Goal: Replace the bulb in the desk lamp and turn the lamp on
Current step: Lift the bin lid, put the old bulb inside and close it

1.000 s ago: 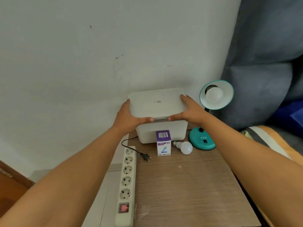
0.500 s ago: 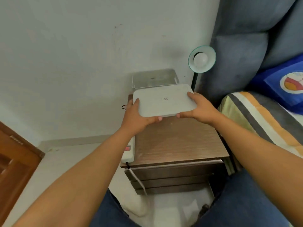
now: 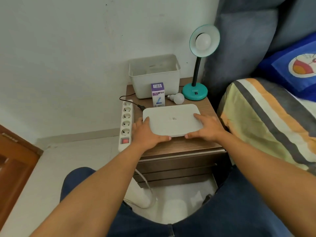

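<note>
I hold one white lid [image 3: 171, 119] flat with both my hands: my left hand [image 3: 147, 134] grips its left edge and my right hand [image 3: 207, 128] grips its right edge, thumbs on the near rim. The lid is low over the front of the surface [image 3: 193, 143]; I cannot tell if it touches already.

I count two bulbs. One bulb [image 3: 203, 41] sits inside the teal shade of the one desk lamp [image 3: 196, 77], at about 1 o'clock from the lid. The other, a loose bulb [image 3: 177, 98], lies on its side at 12 o'clock, just beside the lamp's round base. There is one purple and white bulb box [image 3: 158, 94] standing upright to the left of the loose bulb, and one open white bin [image 3: 154, 76] behind it, against the wall. One black plug [image 3: 141, 106] lies unplugged at 11 o'clock. One white power strip [image 3: 126, 124] with five sockets and one red switch lies along the left edge, at 9 o'clock.

The surface is a brown wooden nightstand with drawers. The wall [image 3: 68, 57] is pale, the floor [image 3: 77, 156] is light, and a bed [image 3: 265, 120] with a striped cover is at 3 o'clock.
</note>
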